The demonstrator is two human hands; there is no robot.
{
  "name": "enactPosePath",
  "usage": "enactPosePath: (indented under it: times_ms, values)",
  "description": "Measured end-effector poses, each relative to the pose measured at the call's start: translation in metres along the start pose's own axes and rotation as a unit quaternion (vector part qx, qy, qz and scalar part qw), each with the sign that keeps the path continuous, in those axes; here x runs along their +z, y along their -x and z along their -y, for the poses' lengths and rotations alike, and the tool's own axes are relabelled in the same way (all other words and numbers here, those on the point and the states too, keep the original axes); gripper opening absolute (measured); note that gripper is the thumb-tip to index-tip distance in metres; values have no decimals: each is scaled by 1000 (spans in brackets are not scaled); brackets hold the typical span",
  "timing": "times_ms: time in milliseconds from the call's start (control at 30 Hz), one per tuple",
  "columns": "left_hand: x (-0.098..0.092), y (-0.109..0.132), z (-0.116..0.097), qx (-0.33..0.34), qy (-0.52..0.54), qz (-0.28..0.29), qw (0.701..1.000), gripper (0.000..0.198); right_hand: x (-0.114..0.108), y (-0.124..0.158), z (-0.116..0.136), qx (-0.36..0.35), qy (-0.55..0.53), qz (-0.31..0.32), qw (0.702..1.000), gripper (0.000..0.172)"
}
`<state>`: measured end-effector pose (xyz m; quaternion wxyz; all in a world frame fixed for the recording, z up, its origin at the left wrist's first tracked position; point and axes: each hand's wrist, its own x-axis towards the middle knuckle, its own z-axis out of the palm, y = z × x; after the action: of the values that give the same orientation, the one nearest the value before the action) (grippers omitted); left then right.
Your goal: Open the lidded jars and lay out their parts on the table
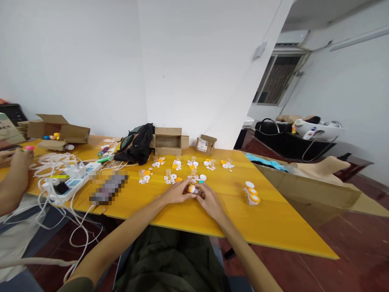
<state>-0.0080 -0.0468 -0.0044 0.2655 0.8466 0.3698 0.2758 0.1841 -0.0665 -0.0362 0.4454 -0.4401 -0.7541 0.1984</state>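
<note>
A small see-through jar (197, 190) with an orange-and-white lid (191, 188) lies tilted between my hands, just above the table's front half. The fingers of my left hand (177, 192) are closed around its lid end. My right hand (210, 200) is closed on the other end, and white bits show through the wall. A small teal piece (201, 182) is visible by my right fingertips. Just beyond my hands, see-through cups (168, 173) stand in two rows beside white discs (203, 177), orange rings (178, 179) and small white cut-out pieces (142, 181).
Several lidded jars (253, 198) stand to my right. Cardboard boxes (168, 151) and a black bag (136, 144) line the wall. At left are a blurred-out phone (109, 189), a power strip (74, 183), tangled white cables and a co-worker's arm (16, 180).
</note>
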Motion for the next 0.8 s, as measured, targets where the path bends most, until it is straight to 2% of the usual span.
enactPosePath:
  times_ms: [300, 433, 533, 800]
  values:
    - [1, -3, -2, -18, -18, -10, 1000, 30, -2, 1, 4, -2, 6, -2, 1000, 10]
    - [-2, 1, -5, -13, -13, 4, 1000, 36, -2, 2, 2, -4, 17, -7, 1000, 12]
    - [-2, 1, -5, -9, -15, 8, 1000, 31, -1, 1, 2, -13, 22, -2, 1000, 11]
    - [3, -4, -1, -9, -52, -13, 999, 37, -2, 2, 2, -19, 14, 5, 1000, 10]
